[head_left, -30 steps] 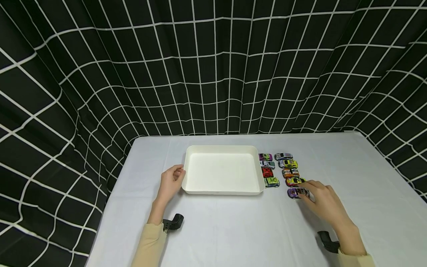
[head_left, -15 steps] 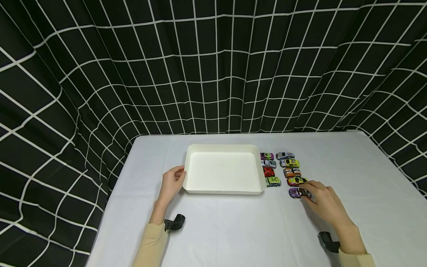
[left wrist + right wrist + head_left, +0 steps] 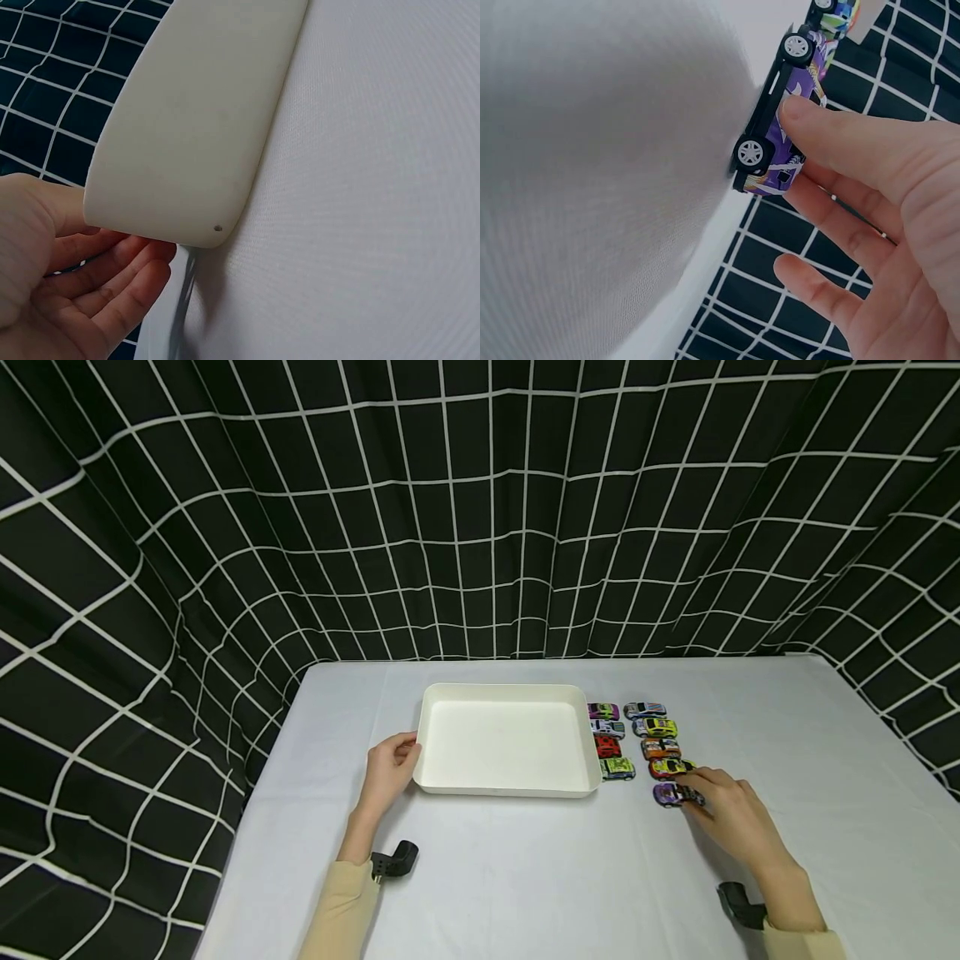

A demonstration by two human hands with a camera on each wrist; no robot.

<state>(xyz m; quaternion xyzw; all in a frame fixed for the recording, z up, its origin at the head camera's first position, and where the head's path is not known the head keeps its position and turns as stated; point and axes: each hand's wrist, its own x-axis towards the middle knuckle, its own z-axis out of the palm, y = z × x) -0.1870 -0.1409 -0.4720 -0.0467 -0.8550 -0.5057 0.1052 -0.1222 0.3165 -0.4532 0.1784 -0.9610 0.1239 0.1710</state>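
My left hand (image 3: pixel 386 772) holds the left side of a shallow white tray (image 3: pixel 510 792). In the left wrist view the thumb lies at the rim and the fingers curl beneath the corner of the tray (image 3: pixel 180 135). At the right, my right hand (image 3: pixel 731 814) pinches a small purple toy car (image 3: pixel 666 794), the nearest in its column. The right wrist view has the thumb flat on the side of the purple car (image 3: pixel 776 161), its wheels toward the white cloth; the fingers behind it are partly hidden.
Several toy cars stand in two columns right of the tray, among them a yellow-and-red car (image 3: pixel 667 767), an orange one (image 3: pixel 661 748) and a green one (image 3: pixel 618 768). The left column sits against the tray's right wall. A black gridded curtain (image 3: pixel 517 510) surrounds the white table (image 3: pixel 510 868).
The head view has shifted slightly, so everything appears a little further right. Both hands stay at the tray and the purple toy car.
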